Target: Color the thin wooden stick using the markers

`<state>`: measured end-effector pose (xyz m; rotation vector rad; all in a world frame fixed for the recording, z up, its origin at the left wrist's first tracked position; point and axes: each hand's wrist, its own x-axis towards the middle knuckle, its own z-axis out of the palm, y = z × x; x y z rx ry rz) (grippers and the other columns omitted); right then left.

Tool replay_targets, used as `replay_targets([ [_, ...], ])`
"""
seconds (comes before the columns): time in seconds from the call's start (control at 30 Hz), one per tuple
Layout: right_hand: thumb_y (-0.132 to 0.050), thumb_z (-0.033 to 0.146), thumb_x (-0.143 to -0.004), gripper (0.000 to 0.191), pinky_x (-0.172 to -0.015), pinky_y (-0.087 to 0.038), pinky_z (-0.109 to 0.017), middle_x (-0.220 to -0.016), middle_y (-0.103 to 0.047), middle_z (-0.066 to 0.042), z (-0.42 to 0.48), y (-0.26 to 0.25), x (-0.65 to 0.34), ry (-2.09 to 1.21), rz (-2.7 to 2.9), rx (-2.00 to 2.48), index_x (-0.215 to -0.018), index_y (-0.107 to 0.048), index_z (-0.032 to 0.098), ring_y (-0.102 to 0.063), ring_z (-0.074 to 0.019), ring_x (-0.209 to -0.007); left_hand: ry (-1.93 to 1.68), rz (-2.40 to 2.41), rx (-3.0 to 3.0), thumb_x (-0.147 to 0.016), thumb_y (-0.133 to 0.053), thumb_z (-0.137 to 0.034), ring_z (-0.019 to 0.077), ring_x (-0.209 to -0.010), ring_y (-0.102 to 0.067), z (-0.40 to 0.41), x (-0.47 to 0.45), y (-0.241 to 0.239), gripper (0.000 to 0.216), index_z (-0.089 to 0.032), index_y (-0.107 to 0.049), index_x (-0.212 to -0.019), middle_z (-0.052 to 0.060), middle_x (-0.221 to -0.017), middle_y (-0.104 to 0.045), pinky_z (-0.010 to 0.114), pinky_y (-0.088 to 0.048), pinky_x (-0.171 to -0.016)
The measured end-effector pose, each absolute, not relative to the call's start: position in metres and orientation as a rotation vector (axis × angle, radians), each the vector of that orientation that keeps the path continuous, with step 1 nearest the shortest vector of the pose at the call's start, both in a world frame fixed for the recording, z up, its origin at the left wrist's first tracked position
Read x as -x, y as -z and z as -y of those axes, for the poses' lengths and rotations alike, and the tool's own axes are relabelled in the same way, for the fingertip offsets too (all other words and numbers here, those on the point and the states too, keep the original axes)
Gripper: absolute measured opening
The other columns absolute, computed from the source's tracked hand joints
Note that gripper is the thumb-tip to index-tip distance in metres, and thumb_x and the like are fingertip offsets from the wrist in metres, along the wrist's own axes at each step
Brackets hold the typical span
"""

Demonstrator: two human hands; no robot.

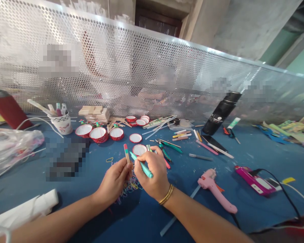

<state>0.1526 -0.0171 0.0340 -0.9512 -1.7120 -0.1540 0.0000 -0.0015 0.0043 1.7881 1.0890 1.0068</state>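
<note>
Across the upper frame, a perforated metal panel (111, 67) was set behind the blue counter (182, 189). At left, a plastic bag (17, 148) was spread, its contents unclear. At middle left, a white cup (62, 125) was filled with pen-like items (58, 110). Left of center, red-and-white round caps (98, 133) were grouped. At center, a teal marker (143, 166) was grasped by the right hand's (157, 175) fingers, a striped stick (127, 153) by the left hand's (114, 180).
</note>
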Motion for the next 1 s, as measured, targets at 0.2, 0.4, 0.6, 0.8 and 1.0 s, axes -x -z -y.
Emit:
replay_targets([
  [0.2,-0.053,0.017,-0.086,0.007,-0.101,-0.038,-0.045,-0.067,-0.059,0.004,0.0208,-0.0348,-0.1509,0.145,1.728,0.924,-0.08,-0.052,0.021,-0.057,-0.0133,-0.065,-1.01,-1.069,-1.798,-0.096,-0.04,-0.045,0.0129,-0.065,-0.045,0.0009,-0.0003,-0.0064,0.036,-0.019,-0.049,-0.074,-0.002,-0.066,-0.049,0.024,-0.036,-0.061],
  [0.4,-0.053,0.018,-0.085,0.007,-0.1,-0.039,-0.044,-0.065,-0.057,0.004,0.0219,-0.0354,-0.1492,0.133,1.74,0.914,-0.08,-0.053,0.021,-0.055,-0.0126,-0.063,-1.003,-1.08,-1.839,-0.096,-0.039,-0.046,0.0147,-0.071,-0.048,0.0005,0.0004,-0.0058,0.036,-0.019,-0.047,-0.074,-0.002,-0.065,-0.047,0.024,-0.036,-0.064],
  [0.6,-0.054,0.018,-0.086,0.008,-0.099,-0.04,-0.043,-0.066,-0.058,0.004,0.0187,-0.0342,-0.1514,0.146,1.734,0.943,-0.079,-0.053,0.021,-0.056,-0.0128,-0.064,-0.999,-1.106,-1.818,-0.096,-0.039,-0.047,0.0117,-0.059,-0.041,0.0007,0.0003,-0.0033,0.038,-0.02,-0.044,-0.071,-0.004,-0.062,-0.045,0.023,-0.033,-0.056],
  [0.8,-0.054,0.017,-0.086,0.008,-0.1,-0.04,-0.044,-0.068,-0.058,0.004,0.0186,-0.0326,-0.152,0.154,1.698,0.938,-0.08,-0.052,0.022,-0.056,-0.013,-0.066,-0.994,-1.104,-1.818,-0.097,-0.038,-0.046,0.0111,-0.057,-0.04,0.001,0.0008,-0.0033,0.037,-0.019,-0.046,-0.073,-0.004,-0.062,-0.045,0.022,-0.032,-0.055],
  [1.0,-0.054,0.018,-0.086,0.007,-0.101,-0.039,-0.045,-0.068,-0.06,0.004,0.0203,-0.0349,-0.1507,0.133,1.745,0.922,-0.08,-0.052,0.022,-0.058,-0.0134,-0.066,-0.998,-1.092,-1.822,-0.096,-0.038,-0.045,0.0118,-0.06,-0.041,0.0012,0.0003,-0.005,0.035,-0.019,-0.048,-0.075,-0.003,-0.065,-0.047,0.023,-0.033,-0.056],
])
